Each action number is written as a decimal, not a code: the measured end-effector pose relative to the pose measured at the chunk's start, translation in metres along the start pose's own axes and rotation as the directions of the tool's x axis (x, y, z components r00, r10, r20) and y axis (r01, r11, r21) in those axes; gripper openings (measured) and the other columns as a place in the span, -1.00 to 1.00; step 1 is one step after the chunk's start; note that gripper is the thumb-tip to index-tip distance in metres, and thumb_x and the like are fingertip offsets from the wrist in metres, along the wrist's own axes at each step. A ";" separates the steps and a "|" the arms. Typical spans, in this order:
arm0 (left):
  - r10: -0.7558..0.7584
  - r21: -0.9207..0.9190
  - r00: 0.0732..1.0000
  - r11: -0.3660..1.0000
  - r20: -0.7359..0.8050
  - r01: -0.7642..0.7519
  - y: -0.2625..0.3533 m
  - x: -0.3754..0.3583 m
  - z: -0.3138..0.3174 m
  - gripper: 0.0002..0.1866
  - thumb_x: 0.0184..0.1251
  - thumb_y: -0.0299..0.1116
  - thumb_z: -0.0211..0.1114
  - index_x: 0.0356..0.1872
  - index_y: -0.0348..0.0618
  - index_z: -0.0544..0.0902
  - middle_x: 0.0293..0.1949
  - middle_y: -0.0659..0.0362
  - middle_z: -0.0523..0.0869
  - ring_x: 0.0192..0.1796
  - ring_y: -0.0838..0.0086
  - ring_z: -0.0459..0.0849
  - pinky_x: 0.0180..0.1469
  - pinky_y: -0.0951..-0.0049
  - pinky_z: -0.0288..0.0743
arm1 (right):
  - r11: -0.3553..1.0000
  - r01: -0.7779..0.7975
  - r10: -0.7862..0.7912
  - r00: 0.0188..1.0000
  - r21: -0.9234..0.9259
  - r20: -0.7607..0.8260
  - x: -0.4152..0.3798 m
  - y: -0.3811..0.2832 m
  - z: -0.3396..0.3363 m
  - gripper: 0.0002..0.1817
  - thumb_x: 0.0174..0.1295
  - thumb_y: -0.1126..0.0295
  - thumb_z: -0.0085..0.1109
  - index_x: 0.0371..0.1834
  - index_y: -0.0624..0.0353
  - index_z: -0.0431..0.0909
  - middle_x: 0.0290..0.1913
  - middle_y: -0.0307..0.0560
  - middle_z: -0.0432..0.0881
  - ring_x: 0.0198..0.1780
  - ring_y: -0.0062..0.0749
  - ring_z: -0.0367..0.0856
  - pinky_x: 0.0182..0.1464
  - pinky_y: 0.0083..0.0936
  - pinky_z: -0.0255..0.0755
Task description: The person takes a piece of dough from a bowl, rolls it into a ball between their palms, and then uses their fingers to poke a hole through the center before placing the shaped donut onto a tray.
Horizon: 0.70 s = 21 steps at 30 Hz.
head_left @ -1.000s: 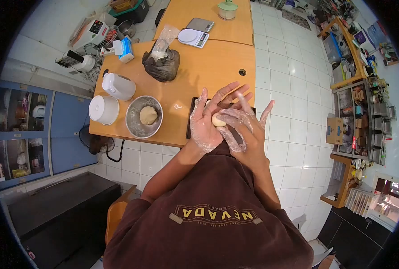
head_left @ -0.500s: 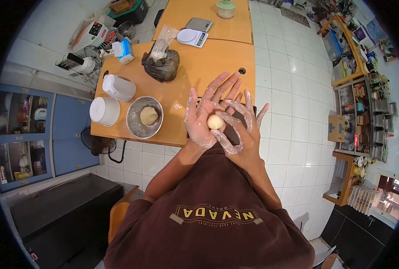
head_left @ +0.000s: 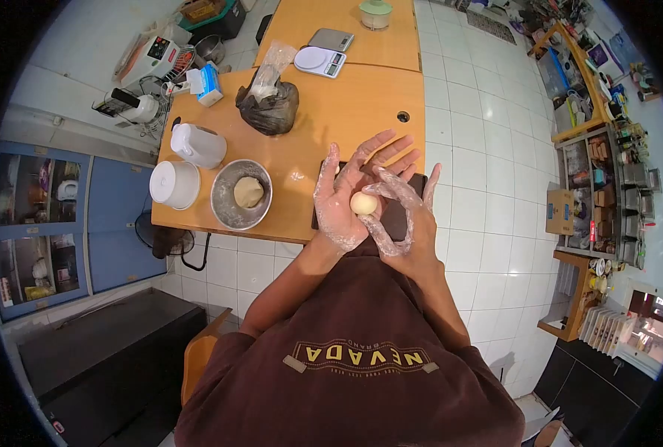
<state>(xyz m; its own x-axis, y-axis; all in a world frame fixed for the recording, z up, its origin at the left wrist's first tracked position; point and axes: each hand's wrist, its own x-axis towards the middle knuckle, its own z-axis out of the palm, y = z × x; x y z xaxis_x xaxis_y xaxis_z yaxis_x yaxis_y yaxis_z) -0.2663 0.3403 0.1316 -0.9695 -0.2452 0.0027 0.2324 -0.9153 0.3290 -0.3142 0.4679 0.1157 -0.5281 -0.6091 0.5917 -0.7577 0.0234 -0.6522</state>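
Note:
A small, smooth, pale dough ball (head_left: 363, 203) lies on the palm of my left hand (head_left: 344, 205), whose fingers are spread and dusted with flour. My right hand (head_left: 409, 223) holds the ball between thumb and index finger, the other fingers raised. Beneath both hands a dark flat tray (head_left: 396, 226) is partly hidden at the table's front edge. To the left, a steel bowl (head_left: 222, 211) holds a larger lump of dough (head_left: 249, 192).
The wooden table (head_left: 316, 149) also bears a white tub (head_left: 175, 185), a white pitcher (head_left: 199, 145), a black plastic bag (head_left: 270, 112), a tissue box (head_left: 210, 85), a white scale (head_left: 319, 62), a grey scale (head_left: 331, 40) and a green-lidded container (head_left: 375, 15).
Both hands have shifted slightly right with the ball. The right fingers have drawn closer together, and more of the dark tray shows.

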 end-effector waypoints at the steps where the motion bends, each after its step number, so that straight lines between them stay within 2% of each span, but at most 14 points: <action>1: 0.005 0.015 1.000 1.000 0.001 -0.005 0.001 0.001 -0.001 -0.12 0.68 0.31 -0.30 0.62 -0.30 0.23 0.60 -0.25 0.27 0.65 -0.07 0.25 0.73 -0.03 -0.03 | 1.000 -0.007 0.007 1.000 0.029 0.012 0.001 -0.001 -0.002 -0.37 0.22 0.37 0.55 0.33 0.25 0.49 0.08 -0.07 0.82 0.27 -0.09 0.74 0.65 0.46 -0.59; 3: 0.015 0.045 1.000 0.999 0.002 -0.015 0.003 0.004 -0.002 -0.12 0.68 0.31 -0.30 0.62 -0.31 0.23 0.60 -0.25 0.28 0.65 -0.07 0.24 0.73 -0.03 -0.03 | 0.996 -0.022 0.019 0.999 0.087 0.034 0.006 -0.004 -0.008 -0.38 0.21 0.37 0.56 0.31 0.26 0.52 0.09 -0.07 0.82 0.27 -0.09 0.74 0.66 0.43 -0.57; 6: 0.050 0.078 0.999 0.996 0.019 -0.051 0.006 0.006 0.000 -0.10 0.66 0.33 -0.30 0.62 -0.31 0.22 0.60 -0.25 0.28 0.66 -0.07 0.23 0.73 -0.03 -0.04 | 0.997 -0.025 0.023 0.999 0.070 0.032 0.004 -0.001 -0.010 -0.28 0.15 0.38 0.59 0.39 0.20 0.49 0.29 0.00 0.72 0.32 -0.04 0.70 0.63 0.50 -0.54; 9: 0.110 0.168 0.993 0.979 0.049 -0.116 0.007 0.007 0.001 -0.07 0.64 0.36 -0.29 0.63 -0.32 0.20 0.60 -0.26 0.28 0.67 -0.06 0.21 0.74 -0.03 -0.06 | 0.999 -0.034 0.035 0.999 0.034 -0.026 0.005 -0.001 -0.005 -0.33 0.18 0.38 0.58 0.36 0.27 0.53 0.10 -0.03 0.81 0.31 -0.07 0.72 0.69 0.36 -0.48; 12: 0.183 0.256 0.980 0.947 0.073 -0.196 0.009 0.008 0.004 -0.04 0.62 0.38 -0.28 0.63 -0.35 0.18 0.60 -0.27 0.26 0.68 -0.06 0.19 0.74 -0.03 -0.08 | 0.998 -0.023 0.026 0.999 0.050 -0.046 0.004 -0.002 -0.002 -0.34 0.18 0.43 0.58 0.36 0.28 0.53 0.06 0.00 0.81 0.30 -0.05 0.72 0.69 0.36 -0.41; 15: 0.249 0.266 0.966 0.929 0.068 -0.258 0.011 0.009 0.003 -0.02 0.61 0.39 -0.28 0.62 -0.38 0.17 0.60 -0.30 0.25 0.68 -0.06 0.17 0.75 -0.03 -0.09 | 0.987 -0.011 0.024 0.996 0.162 -0.081 -0.001 0.001 0.005 -0.28 0.15 0.52 0.58 0.41 0.28 0.48 0.03 -0.02 0.80 0.27 -0.06 0.72 0.69 0.35 -0.32; 18: 0.278 0.251 0.959 0.926 0.055 -0.283 0.012 0.009 0.002 0.01 0.59 0.43 -0.26 0.62 -0.40 0.17 0.60 -0.32 0.24 0.68 -0.07 0.16 0.75 -0.03 -0.09 | 0.964 -0.023 0.049 0.995 0.266 -0.092 -0.010 0.004 0.011 -0.25 0.10 0.51 0.60 0.39 0.30 0.46 0.16 0.03 0.75 0.30 -0.05 0.69 0.60 0.32 0.11; 21: 0.292 0.191 0.956 0.937 0.034 -0.293 0.015 0.008 0.006 0.05 0.57 0.47 -0.22 0.62 -0.41 0.16 0.60 -0.32 0.22 0.68 -0.08 0.16 0.75 -0.04 -0.07 | 0.932 -0.074 0.131 0.982 0.356 -0.137 -0.010 -0.003 0.018 -0.19 0.09 0.57 0.59 0.45 0.33 0.40 0.13 0.09 0.76 0.25 -0.03 0.72 0.51 0.12 0.36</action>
<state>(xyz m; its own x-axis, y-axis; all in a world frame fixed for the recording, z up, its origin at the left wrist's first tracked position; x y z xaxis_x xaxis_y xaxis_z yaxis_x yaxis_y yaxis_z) -0.2708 0.3264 0.1419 -0.8615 -0.4906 0.1311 0.4869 -0.7246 0.4878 -0.2998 0.4596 0.1039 -0.6700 -0.4866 0.5607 -0.5301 -0.2151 -0.8202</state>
